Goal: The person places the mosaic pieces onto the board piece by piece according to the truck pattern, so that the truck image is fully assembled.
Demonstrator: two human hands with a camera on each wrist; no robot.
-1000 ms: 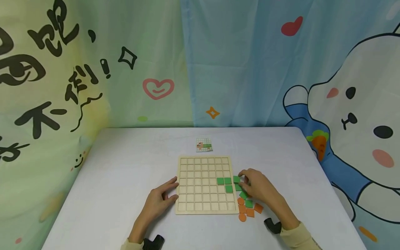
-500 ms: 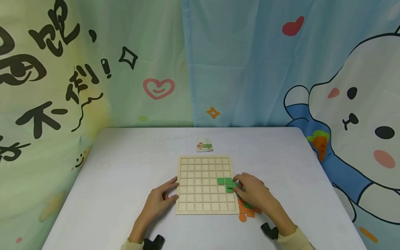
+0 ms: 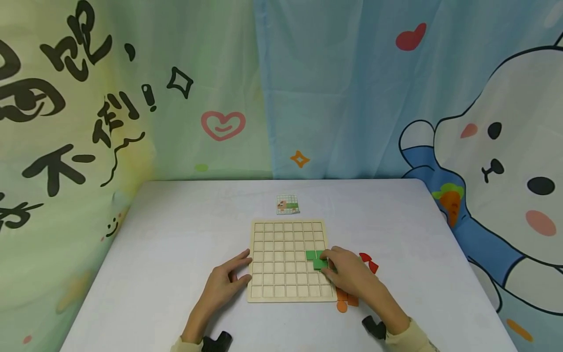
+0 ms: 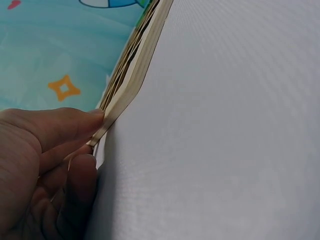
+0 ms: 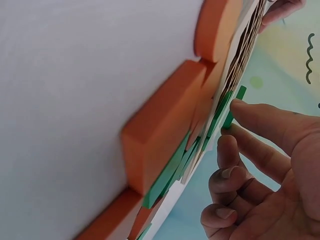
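Observation:
A pale wooden board [image 3: 268, 274] with a grid of square recesses lies on the white table. My right hand [image 3: 354, 276] pinches a green square tile [image 3: 319, 264] between thumb and index finger, over the board's right part. In the right wrist view this held tile [image 5: 241, 95] stands tilted above the board surface, the other fingers loosely bent. A green tile [image 3: 310, 255] sits in a recess to the upper left, and another beside it is partly covered by my fingers. My left hand [image 3: 225, 282] rests against the board's left edge, thumb and index finger spread along it.
Orange pieces [image 3: 341, 307], square and round, lie right of the board, along with green tiles [image 5: 167, 170] and red pieces [image 3: 373, 267], partly hidden by my right hand. A small gridded picture card [image 3: 288, 205] lies behind the board. A printed curtain [image 3: 334, 98] hangs behind the table.
My right hand has picked up a green tile from beside the board and carried it left over the grid. Red pieces have come into sight behind that hand. My left hand stays put.

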